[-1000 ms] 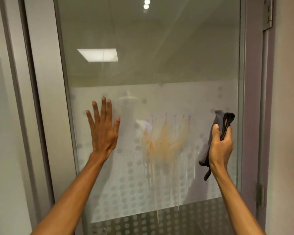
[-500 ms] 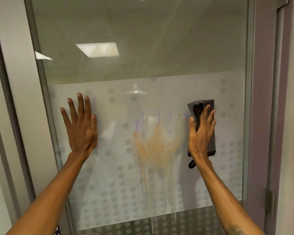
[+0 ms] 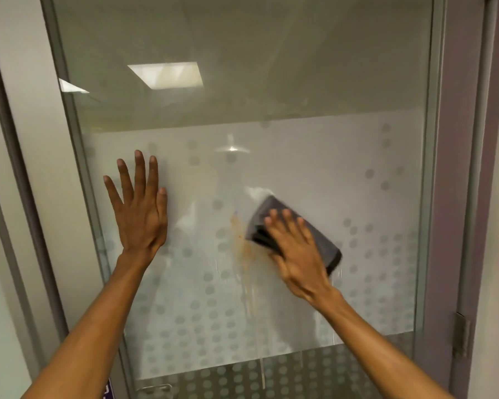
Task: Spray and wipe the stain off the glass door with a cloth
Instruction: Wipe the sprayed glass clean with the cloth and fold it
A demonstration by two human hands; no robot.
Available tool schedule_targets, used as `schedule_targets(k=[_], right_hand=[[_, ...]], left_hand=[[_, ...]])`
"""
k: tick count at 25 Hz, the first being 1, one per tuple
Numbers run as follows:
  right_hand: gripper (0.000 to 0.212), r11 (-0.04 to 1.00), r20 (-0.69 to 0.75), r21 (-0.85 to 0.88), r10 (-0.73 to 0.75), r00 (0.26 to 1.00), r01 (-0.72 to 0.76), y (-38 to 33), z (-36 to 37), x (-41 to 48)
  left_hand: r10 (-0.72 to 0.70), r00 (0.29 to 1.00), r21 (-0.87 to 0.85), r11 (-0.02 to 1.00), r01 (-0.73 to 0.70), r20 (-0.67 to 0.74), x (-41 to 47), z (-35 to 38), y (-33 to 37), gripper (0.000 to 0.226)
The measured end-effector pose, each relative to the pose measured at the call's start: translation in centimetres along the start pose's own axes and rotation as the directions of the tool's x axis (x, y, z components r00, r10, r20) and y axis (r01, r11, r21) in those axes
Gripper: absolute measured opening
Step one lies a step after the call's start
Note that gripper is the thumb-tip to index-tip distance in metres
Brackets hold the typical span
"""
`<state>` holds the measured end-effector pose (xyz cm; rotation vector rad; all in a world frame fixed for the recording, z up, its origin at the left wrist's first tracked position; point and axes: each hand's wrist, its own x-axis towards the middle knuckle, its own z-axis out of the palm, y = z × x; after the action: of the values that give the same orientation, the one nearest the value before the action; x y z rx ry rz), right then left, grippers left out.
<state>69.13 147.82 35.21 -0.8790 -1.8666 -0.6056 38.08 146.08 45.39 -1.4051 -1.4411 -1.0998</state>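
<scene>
- Presently, the glass door (image 3: 314, 67), frosted and dotted across its middle band, is being viewed head-on inside its grey frame (image 3: 438, 197).
- Both bare forearms are being extended toward the pane.
- The left hand (image 3: 140, 210) is being laid flat on the glass, fingers spread, nothing gripped.
- The right hand (image 3: 297, 254) is being pressed, fingers outstretched, onto the folded dark cloth (image 3: 314, 228), which is being pinned against the glass, not clenched.
- The orange stain (image 3: 244, 251) is being shown just left of the cloth, touching its edge, with runs (image 3: 261, 367) trailing downward.
</scene>
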Motion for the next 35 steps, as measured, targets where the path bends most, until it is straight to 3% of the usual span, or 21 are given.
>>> schedule_targets(k=[3,5,7,10,13,15,17,19,22,24,26,29,33,35], right_hand=[[0.059,0.965,-0.09,0.09,0.256,0.963,-0.248,2.2,-1.4,1.4],[0.059,0.953,-0.138,0.124,0.292,0.946,-0.276,1.5,-2.2,4.8],[0.06,0.976,-0.146,0.072,0.216,0.966,-0.207,-0.7,-2.0,7.8],[0.06,0.998,-0.055,-0.063,-0.025,0.998,0.021,-5.2,0.7,8.5],[0.058,0.946,0.109,-0.164,-0.263,0.959,0.278,-7.9,4.2,3.1],[0.059,0.902,0.184,-0.236,-0.324,0.928,0.362,-5.9,5.2,-2.2],[0.067,0.939,0.121,-0.243,-0.219,0.968,0.243,-2.0,4.5,-6.2],[0.081,0.981,-0.005,-0.195,0.006,1.0,-0.007,1.9,2.5,-7.5],[0.071,0.938,-0.173,0.032,0.345,0.922,-0.345,3.6,0.2,-4.1],[0.065,0.917,-0.251,0.095,0.4,0.882,-0.389,1.0,0.5,-0.4],[0.062,0.965,-0.227,0.036,0.26,0.938,-0.259,-3.3,2.4,1.9],[0.058,1.0,-0.078,-0.031,-0.006,0.997,0.004,-9.6,6.8,0.1],[0.065,0.906,0.197,-0.206,-0.331,0.923,0.369,-8.7,9.8,-9.4],[0.087,0.879,0.216,-0.297,-0.318,0.923,0.372,-4.3,8.6,-12.6]], left_hand=[[0.038,0.999,0.008,0.999,-0.038,0.014,-0.1,-0.1,-0.5,0.06],[0.033,0.999,-0.009,0.999,-0.033,0.003,-0.2,0.0,-0.4,0.06],[0.036,0.999,-0.019,0.999,-0.036,0.001,-0.2,0.2,-0.5,0.059],[0.047,0.999,-0.018,0.999,-0.047,-0.012,-0.2,0.4,-0.7,0.058],[-0.015,0.999,-0.049,0.999,0.013,-0.032,-0.2,0.5,0.1,0.056],[-0.063,0.997,-0.085,0.995,0.059,-0.045,-0.3,0.4,0.8,0.056],[-0.059,0.998,-0.078,0.995,0.056,-0.034,-0.5,0.4,0.8,0.056],[-0.047,0.998,-0.06,0.997,0.045,-0.036,-0.5,0.4,0.8,0.056],[-0.049,0.998,-0.059,0.997,0.046,-0.049,-0.5,0.7,0.8,0.056],[-0.054,0.996,-0.044,0.998,0.051,-0.073,-0.5,0.9,1.0,0.056],[-0.047,0.995,-0.021,0.999,0.045,-0.09,-0.5,1.1,1.1,0.056],[-0.039,0.994,-0.018,0.999,0.038,-0.105,-0.3,1.2,1.0,0.056],[-0.026,0.994,-0.006,1.0,0.026,-0.109,-0.4,1.0,0.8,0.056],[-0.023,0.994,0.01,1.0,0.024,-0.111,-0.4,0.8,0.9,0.056]])
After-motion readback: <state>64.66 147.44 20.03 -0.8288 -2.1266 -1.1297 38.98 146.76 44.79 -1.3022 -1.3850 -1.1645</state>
